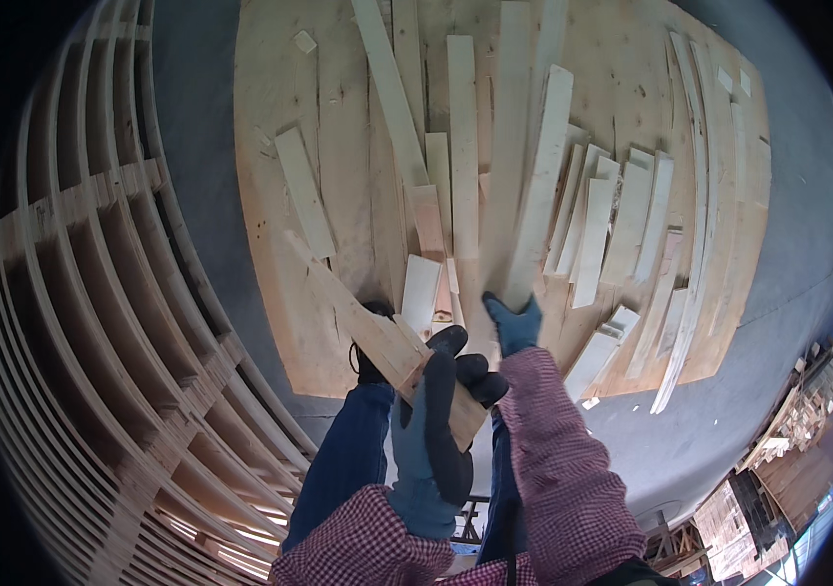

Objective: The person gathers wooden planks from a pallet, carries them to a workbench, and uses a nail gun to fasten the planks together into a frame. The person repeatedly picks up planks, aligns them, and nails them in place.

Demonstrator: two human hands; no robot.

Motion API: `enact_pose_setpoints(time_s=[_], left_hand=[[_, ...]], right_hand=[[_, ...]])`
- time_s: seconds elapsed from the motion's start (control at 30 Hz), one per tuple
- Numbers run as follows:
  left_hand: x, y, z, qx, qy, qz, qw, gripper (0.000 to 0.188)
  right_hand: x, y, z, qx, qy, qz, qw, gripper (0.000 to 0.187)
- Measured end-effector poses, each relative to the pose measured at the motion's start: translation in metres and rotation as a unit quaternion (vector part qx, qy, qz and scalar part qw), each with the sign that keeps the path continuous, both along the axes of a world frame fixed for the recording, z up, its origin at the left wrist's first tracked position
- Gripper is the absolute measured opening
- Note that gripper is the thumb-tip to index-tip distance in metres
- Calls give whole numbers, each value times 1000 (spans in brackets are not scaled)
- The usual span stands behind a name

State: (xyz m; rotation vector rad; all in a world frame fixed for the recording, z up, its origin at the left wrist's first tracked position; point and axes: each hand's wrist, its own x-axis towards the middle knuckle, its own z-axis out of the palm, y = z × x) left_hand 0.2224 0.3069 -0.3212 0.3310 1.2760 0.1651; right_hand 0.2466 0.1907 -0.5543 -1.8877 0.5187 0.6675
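Observation:
My left hand (431,420), in a grey-blue glove with dark fingers, is closed around short wooden boards (363,320), held slantwise above my legs. They appear to be a longer strip with a shorter one against it. Farther forward, my right hand (514,324), gloved alike, grips the near end of a long pale board (545,156), thumb on its left side and fingers on its right. Just left of that hand, a short pale block (422,293) lies among other strips. Part of the wood in my left hand is hidden by the fingers.
A large plywood sheet (275,322) on the grey floor (196,127) bears several loose boards. Short offcuts (592,230) lie in a group to the right, beside long thin strips (698,215). Slatted wooden frames (94,234) stand along the left. A scrap pile (807,400) lies at the far right.

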Motion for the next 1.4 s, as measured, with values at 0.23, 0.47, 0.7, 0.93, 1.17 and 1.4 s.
enact_pose_setpoints(time_s=[0.23,0.47,0.7,0.93,1.17,1.4], left_hand=[[-20,-5,-9,-43,-15,-32,998,39],[-8,-22,-3,69,22,-165,984,43],[-15,-5,3,-55,-59,-230,970,54],[-27,-27,-10,133,-56,-314,939,61],[-28,-33,-15,243,-23,-235,941,51],[-17,-41,-9,252,28,-222,941,41]], right_hand=[[29,-82,72,276,225,-109,928,42],[-14,-48,168,308,285,-60,906,39],[-58,-61,203,414,341,92,839,46],[-70,-66,211,362,345,93,861,42],[-153,-78,248,271,423,-54,863,51],[-137,-70,251,174,271,-60,945,49]])
